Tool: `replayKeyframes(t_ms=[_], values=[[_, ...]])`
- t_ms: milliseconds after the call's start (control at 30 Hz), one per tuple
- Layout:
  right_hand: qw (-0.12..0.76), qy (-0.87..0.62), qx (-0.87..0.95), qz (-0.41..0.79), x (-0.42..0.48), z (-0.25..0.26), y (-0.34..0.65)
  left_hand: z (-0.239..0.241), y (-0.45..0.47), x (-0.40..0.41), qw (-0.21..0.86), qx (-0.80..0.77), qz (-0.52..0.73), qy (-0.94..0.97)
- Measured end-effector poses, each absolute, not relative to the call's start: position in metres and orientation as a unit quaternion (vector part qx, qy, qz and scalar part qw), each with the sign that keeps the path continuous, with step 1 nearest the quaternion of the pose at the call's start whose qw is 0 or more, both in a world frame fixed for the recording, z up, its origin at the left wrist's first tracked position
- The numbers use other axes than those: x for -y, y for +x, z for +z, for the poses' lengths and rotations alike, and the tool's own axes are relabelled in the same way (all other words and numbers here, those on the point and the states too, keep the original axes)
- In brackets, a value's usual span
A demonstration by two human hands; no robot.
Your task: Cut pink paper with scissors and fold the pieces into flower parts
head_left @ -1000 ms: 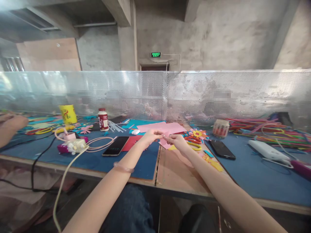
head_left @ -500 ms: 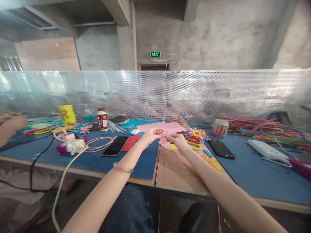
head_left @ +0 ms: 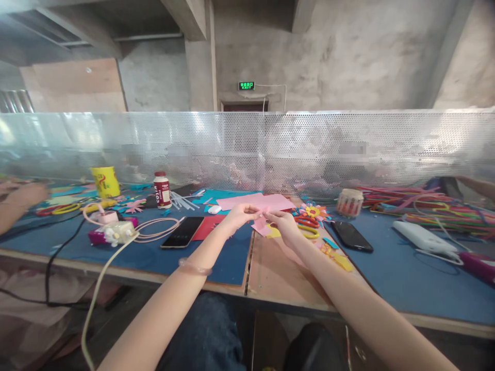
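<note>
A small piece of pink paper point(head_left: 261, 224) is pinched between my two hands above the table. My left hand point(head_left: 242, 216) grips its upper left side with closed fingertips. My right hand point(head_left: 283, 223) has its fingers closed on the right side, close to the left fingertips. Behind the hands lie larger pink sheets point(head_left: 232, 202) on top of blue paper point(head_left: 207, 198). Just right of my right hand are scissors with yellow handles point(head_left: 310, 231) and a pair with orange handles point(head_left: 307, 221). Colourful paper flowers point(head_left: 312, 211) lie beyond them.
Phones lie on both sides, one on the left point(head_left: 182, 232) and one on the right point(head_left: 352, 236). A red-labelled bottle point(head_left: 162, 190), yellow tub point(head_left: 105, 182), clear jar point(head_left: 350, 203), power strip point(head_left: 112, 233) and white device point(head_left: 425, 239) stand around. Another person's hand point(head_left: 27, 198) works at far left.
My hands stay in nearly the same spot, with the fingers of both shifting slightly on the pink paper. At the far right another person's arm has come further into view.
</note>
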State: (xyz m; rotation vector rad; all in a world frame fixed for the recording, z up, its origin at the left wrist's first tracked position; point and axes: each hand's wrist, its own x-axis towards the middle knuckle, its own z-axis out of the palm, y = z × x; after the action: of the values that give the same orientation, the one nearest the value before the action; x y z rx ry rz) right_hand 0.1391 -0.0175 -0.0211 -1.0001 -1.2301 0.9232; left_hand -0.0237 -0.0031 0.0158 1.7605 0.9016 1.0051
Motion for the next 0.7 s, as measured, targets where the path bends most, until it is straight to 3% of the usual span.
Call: replayKeyframes(t_ms=[700], values=[[0.662, -0.387, 0.490, 0.414, 0.0183, -0.0195, 0.1386, 0.0142, -0.0223, 0.0007, 0.444, -0.348, 0.386, 0.730]])
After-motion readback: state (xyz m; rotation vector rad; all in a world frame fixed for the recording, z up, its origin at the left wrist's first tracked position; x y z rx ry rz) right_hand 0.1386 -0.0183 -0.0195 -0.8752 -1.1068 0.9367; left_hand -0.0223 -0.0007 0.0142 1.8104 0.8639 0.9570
